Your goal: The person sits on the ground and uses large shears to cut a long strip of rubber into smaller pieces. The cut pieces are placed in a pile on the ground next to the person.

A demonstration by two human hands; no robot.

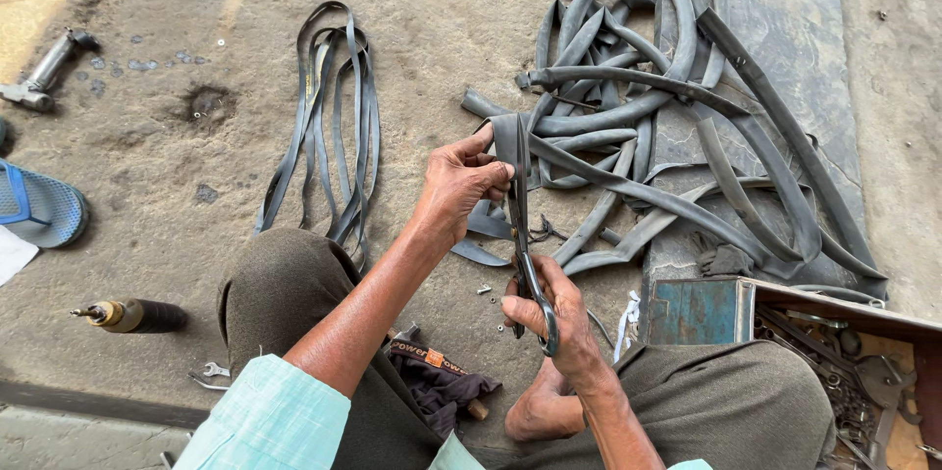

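Lower centre: right hand [549, 318] gripped on scissors [525, 254], blades up into tube [510, 141]. Mid-frame: left hand [459, 185] pinches tube end taut. Cut looks just begun. Upper left: cut strips [329, 117] on floor. Upper right: tube pile [667, 127] uncut, most work left.

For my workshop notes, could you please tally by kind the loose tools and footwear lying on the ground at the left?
Blue sandal: 1
Metal pump-like tool: 1
Dark-handled tool with brass tip: 1
Small spanner: 1
Total: 4
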